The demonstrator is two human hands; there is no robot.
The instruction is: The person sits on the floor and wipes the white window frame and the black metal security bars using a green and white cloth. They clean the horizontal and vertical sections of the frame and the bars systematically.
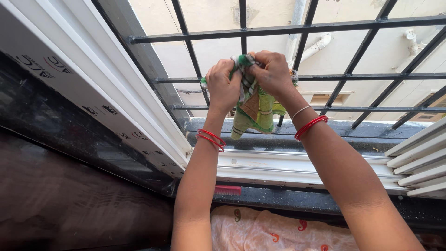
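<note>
Fingers of left hand (223, 88) and right hand (273, 74): curled tight, both gripping a green striped cloth (254, 108) bunched against the black window grille (297, 29); cloth hangs above the dark sill (362, 135), apparently partway wrung, not spread or hung.

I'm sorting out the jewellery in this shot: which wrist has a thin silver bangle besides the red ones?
The right hand: its wrist carries a thin silver bangle above the red bangles. The left hand wears only red ones.
</note>
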